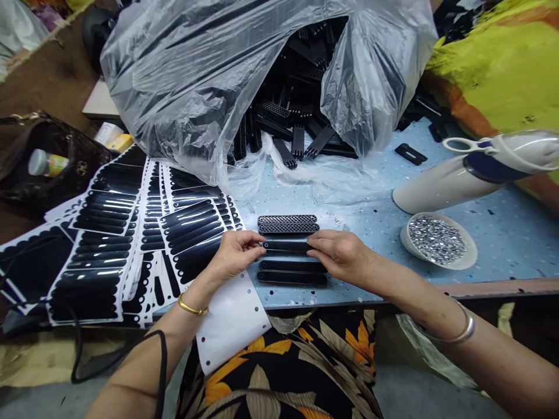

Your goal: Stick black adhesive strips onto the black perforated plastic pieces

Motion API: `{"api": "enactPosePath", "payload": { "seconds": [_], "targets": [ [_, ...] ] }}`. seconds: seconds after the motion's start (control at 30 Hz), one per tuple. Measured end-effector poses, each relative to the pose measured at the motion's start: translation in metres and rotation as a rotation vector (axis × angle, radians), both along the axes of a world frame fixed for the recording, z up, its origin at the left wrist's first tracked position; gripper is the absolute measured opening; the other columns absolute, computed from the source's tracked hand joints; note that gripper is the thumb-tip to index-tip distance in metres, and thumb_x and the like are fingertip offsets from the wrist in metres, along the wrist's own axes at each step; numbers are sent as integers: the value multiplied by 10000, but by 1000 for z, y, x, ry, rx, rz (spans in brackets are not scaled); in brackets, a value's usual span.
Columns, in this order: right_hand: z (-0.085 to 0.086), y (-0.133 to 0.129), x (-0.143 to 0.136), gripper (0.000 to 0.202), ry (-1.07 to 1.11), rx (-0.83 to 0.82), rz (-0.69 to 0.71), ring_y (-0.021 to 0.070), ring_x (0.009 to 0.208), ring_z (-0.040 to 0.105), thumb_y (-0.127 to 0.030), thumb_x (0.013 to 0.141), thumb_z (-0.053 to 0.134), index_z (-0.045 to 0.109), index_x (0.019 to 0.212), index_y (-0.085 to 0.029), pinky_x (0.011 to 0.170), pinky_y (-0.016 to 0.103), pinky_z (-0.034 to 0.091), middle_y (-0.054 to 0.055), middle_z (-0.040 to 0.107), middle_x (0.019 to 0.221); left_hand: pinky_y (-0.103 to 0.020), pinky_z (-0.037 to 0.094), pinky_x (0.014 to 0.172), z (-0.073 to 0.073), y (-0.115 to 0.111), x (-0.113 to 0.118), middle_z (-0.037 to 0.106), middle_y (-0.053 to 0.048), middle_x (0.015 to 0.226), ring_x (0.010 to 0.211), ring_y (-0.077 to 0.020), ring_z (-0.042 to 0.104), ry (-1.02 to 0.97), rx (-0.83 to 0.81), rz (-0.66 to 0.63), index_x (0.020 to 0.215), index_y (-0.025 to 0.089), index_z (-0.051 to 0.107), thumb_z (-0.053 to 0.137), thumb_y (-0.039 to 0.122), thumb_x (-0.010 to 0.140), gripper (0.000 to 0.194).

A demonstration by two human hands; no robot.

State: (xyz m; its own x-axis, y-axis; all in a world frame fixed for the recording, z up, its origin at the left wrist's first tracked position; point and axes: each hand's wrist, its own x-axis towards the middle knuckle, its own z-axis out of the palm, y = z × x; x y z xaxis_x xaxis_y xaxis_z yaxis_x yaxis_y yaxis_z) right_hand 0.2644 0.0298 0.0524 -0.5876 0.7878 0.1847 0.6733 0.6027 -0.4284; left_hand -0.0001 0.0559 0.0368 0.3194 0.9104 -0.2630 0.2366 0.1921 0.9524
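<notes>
Between my two hands lies a slim black strip [286, 247] with rounded ends and a small hole at its left end. My left hand [238, 254] pinches the left end between thumb and fingers. At the other end my right hand [337, 251] is closed the same way, covering the tip. Just beyond are black plastic pieces with a lattice surface [288, 224], side by side. On the near side sit two smooth black pieces [292, 272]. Whether the held strip is one layer or two, I cannot tell.
Sheets of black adhesive strips [192, 233] overlap on the left, with a white backing sheet [233, 323] at the table edge. A plastic bag [183, 87] spills black parts [301, 134]. On the right are a bowl of metal eyelets [439, 240] and a bottle [441, 186].
</notes>
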Motion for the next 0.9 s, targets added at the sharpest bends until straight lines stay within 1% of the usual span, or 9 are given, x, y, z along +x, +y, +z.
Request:
{"api": "enactPosePath", "payload": {
  "seconds": [0.17,0.3,0.4,0.5,0.6,0.9],
  "targets": [
    [1,1,-1,191,-44,22,8,208,737,671,-155,924,526,707,865,-170,639,318,554,91,711,818,-200,499,471,2,0,1,692,-24,616,533,-128,646,0,-6,-5,844,119,758,704,181,686,178],
    [1,2,-2,213,-103,20,23,205,714,658,-145,917,514,703,820,-161,614,311,535,93,700,794,-201,505,465,3,0,0,695,-25,635,540,-129,651,-6,-8,-17,850,122,753,707,193,689,182],
    [2,2,-3,213,-102,14,21,209,715,656,-137,916,514,695,804,-153,618,313,527,100,695,798,-195,514,471,4,2,-2,692,-23,628,542,-125,654,-22,-30,-30,858,117,751,710,191,691,187],
    [2,2,-3,209,-94,12,17,208,712,654,-132,918,514,687,802,-151,621,309,517,101,689,799,-184,513,464,6,3,-3,688,-27,627,543,-120,661,-51,-78,-41,871,114,747,685,216,739,178],
    [3,1,-5,204,-100,15,8,203,701,650,-116,908,513,679,794,-148,613,303,507,97,682,787,-166,482,426,8,5,-1,669,-18,608,513,-108,650,-59,-116,-11,854,113,732,660,244,775,169],
    [7,-1,-7,200,-90,-1,-13,192,688,630,-103,899,520,652,755,-143,614,290,484,84,663,759,-157,459,409,9,4,5,646,5,576,487,-103,634,-18,-120,9,755,124,706,734,275,708,161]
  ]
}}
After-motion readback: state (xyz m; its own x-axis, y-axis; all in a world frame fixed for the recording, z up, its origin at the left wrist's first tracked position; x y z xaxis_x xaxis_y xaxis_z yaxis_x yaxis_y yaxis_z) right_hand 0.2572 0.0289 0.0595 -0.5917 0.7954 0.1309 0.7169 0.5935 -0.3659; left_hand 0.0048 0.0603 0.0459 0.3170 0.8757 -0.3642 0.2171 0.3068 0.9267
